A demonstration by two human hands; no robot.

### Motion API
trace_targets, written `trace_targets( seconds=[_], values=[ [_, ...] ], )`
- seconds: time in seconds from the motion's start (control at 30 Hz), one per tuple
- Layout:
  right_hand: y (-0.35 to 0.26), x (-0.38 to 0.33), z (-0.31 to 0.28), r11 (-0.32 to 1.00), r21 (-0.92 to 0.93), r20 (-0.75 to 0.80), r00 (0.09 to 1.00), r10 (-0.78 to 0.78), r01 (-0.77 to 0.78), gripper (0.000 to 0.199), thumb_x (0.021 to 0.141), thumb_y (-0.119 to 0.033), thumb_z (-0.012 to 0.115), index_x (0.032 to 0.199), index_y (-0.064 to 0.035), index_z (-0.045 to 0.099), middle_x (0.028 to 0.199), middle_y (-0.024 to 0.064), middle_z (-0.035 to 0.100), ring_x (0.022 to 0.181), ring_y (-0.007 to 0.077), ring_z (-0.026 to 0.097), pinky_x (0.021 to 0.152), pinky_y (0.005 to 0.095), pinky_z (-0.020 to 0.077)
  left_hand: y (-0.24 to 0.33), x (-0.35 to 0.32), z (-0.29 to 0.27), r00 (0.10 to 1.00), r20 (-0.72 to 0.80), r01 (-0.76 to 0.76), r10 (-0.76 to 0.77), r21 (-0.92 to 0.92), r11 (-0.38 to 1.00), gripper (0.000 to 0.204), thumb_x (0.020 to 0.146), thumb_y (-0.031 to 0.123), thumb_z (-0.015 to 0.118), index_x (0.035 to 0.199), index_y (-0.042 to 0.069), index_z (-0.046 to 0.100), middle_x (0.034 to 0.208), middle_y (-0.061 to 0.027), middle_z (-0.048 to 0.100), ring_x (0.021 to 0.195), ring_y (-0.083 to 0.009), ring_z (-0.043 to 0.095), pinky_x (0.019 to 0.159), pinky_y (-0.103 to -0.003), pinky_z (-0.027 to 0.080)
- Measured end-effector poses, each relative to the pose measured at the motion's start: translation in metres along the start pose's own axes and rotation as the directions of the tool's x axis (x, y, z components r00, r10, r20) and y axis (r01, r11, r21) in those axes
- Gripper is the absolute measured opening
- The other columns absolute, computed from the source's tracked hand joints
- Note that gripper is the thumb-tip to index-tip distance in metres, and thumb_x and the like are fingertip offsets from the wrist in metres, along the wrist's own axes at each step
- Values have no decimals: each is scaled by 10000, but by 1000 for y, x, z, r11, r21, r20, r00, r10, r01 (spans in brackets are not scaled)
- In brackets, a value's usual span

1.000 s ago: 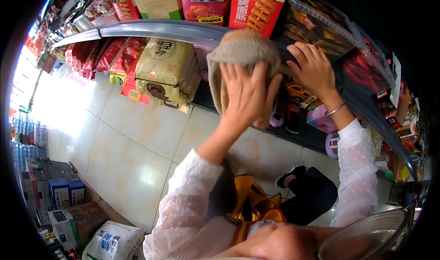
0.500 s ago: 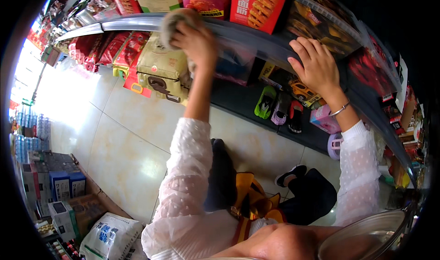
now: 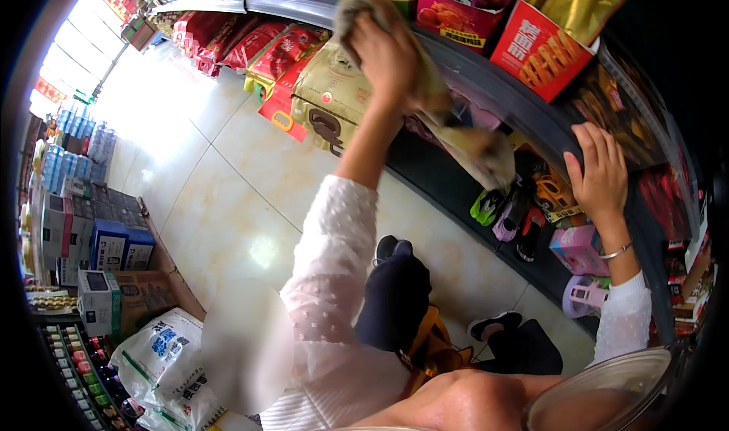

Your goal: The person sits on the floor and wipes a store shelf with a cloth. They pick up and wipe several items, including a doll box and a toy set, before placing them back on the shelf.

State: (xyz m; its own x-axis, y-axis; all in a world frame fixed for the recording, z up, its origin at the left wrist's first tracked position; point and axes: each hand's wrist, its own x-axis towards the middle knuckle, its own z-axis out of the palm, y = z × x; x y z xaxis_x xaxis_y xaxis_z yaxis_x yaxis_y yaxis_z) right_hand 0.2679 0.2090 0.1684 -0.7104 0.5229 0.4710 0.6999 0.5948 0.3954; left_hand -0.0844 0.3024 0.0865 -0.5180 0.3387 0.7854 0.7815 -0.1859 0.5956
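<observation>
In my left hand [image 3: 386,60] is a dirty beige cloth [image 3: 486,156], held with the fingers wrapped round it. The hand presses it against the grey front edge of a shelf [image 3: 524,95], above a beige package [image 3: 334,78]. The cloth's loose end trails to the right, over the lower shelf. My right hand [image 3: 604,171], bare of any object, rests with fingers stretched out on the same edge, further right. Behind the edge, between the two hands, stand a red snack box [image 3: 541,51] and a pink box [image 3: 462,12].
Below the edge, toy cars [image 3: 524,218], a pink carton [image 3: 579,249] and a lilac toy [image 3: 585,296] sit on the lower shelf. Red packs [image 3: 287,50] line the far left. Across the tiled floor [image 3: 220,203] are stacked boxes [image 3: 121,245] and a white sack [image 3: 171,355].
The view has turned, so the shelf sits further right. My left hand has slid a little right along the edge, and the cloth's loose end now swings outward. My right hand stays on the edge.
</observation>
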Motion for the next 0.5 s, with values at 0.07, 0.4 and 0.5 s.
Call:
trace_targets(
  seconds=[0.07, 0.4, 0.5],
  values=[
    [-1, 4, 1, 999, 32, 4, 1000, -8, 8, 417, 890, -245, 600, 1252, -62, 504, 1206, 120, 552, 1096, 324, 527, 924, 418, 424, -45, 45, -7, 996, 25, 79, -80, 51, 996, 527, 898, 253, 535, 1275, -78, 373, 1168, -306, 511, 1099, -466, 468, 975, -500, 359],
    [2, 5, 4, 1000, 27, 80, 997, -7, 5, 420, 903, -252, 557, 1268, -56, 489, 1231, 151, 535, 1100, 360, 525, 913, 448, 425, -236, 192, -5, 961, 89, 204, -260, 403, 892, 628, 867, 263, 475, 1290, -170, 306, 1213, -365, 530, 1137, -447, 548, 977, -445, 437],
    [5, 1, -1, 1000, 1, 113, 994, 9, -9, 421, 917, -266, 537, 1275, -52, 476, 1230, 164, 530, 1091, 373, 523, 904, 465, 420, -256, 218, 11, 885, 182, 305, -428, 466, 830, 716, 885, 299, 478, 1334, -189, 208, 1308, -331, 483, 1189, -375, 545, 999, -381, 437]
  ],
)
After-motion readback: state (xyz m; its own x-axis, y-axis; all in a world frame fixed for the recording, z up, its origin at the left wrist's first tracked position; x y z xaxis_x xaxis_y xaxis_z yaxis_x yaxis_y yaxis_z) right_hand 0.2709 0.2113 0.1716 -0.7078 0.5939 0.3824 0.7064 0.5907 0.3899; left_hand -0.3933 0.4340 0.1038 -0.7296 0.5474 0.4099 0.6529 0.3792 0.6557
